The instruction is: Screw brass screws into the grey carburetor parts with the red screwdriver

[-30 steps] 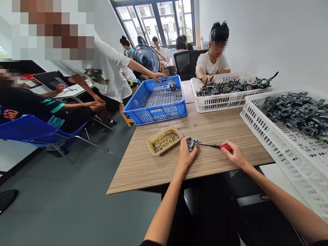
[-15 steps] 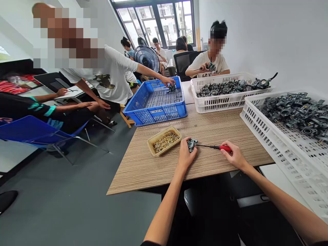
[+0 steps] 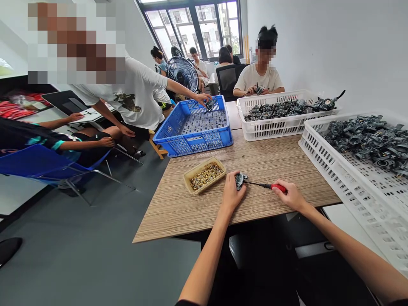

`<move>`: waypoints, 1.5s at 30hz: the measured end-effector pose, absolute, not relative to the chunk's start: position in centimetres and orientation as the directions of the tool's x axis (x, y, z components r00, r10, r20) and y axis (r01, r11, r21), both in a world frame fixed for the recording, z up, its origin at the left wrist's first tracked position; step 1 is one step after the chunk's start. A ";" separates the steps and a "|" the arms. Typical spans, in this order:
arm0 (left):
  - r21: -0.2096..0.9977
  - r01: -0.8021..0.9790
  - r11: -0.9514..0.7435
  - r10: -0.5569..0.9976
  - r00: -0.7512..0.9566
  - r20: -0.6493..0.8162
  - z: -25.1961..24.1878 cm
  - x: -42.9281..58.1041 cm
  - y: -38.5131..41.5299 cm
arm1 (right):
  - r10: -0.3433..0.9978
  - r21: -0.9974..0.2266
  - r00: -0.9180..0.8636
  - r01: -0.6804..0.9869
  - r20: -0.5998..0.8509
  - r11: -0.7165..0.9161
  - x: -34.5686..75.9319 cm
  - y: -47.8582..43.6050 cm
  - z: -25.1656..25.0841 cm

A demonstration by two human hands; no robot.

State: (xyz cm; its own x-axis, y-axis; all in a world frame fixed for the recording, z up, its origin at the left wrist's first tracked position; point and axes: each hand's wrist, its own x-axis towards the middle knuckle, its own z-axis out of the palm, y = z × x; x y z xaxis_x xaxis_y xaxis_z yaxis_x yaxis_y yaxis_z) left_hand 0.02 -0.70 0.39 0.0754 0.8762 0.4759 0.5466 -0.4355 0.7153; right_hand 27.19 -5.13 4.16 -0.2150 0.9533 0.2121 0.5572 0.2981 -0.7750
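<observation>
The person's left hand and right hand were low over the near part of the wooden-laminate table, with both forearms cut off by the bottom of the view. The left fingers curled around a dark grey carburetor, gripping it closed against the tabletop and hiding much of its body. The right fingers and thumb pressed together, pinching the red handle of a screwdriver, whose steel shaft ran left to the carburetor. Its tip was too small to make out, so I couldn't tell if it sat in a screw.

Just left of the left hand lay a shallow tan tray of brass screws. To the right, a white perforated crate, cut off by the frame, held more carburetors. Farther off stood a blue crate, a standing person's hand reaching into it, and another white crate. Beyond that, a seated co-worker's hands held a part, mostly hidden.
</observation>
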 end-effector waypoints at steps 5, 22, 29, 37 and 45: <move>0.738 0.531 -0.417 0.879 0.030 0.476 0.6 0.1 -0.6 | 0.957 -0.781 -0.156 0.554 0.244 0.289 27.4 -5.1 4.1; 0.751 0.519 -0.409 0.877 -0.004 0.481 0.5 0.0 -0.4 | 0.948 -0.809 -0.080 0.503 0.307 0.305 27.3 -5.0 3.2; 0.750 0.518 -0.411 0.878 0.005 0.478 0.4 -0.1 -0.5 | 0.947 -0.806 -0.085 0.504 0.310 0.309 27.3 -4.9 3.1; 0.750 0.521 -0.408 0.881 0.008 0.474 0.4 -0.1 -0.5 | 0.938 -0.800 -0.090 0.499 0.336 0.334 27.3 -4.9 3.4; 0.746 0.519 -0.418 0.875 0.011 0.484 0.4 -0.1 -0.5 | 0.950 -0.809 -0.101 0.502 0.297 0.306 27.2 -5.1 3.7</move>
State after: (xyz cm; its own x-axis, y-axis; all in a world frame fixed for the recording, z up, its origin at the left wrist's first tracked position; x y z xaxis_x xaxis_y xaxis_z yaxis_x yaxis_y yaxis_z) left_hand -0.14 -0.51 0.41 0.0106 0.8751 0.4838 0.5188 -0.4184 0.7455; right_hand 27.20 -5.06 3.73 -0.1005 0.9497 0.2967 0.5022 0.3058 -0.8089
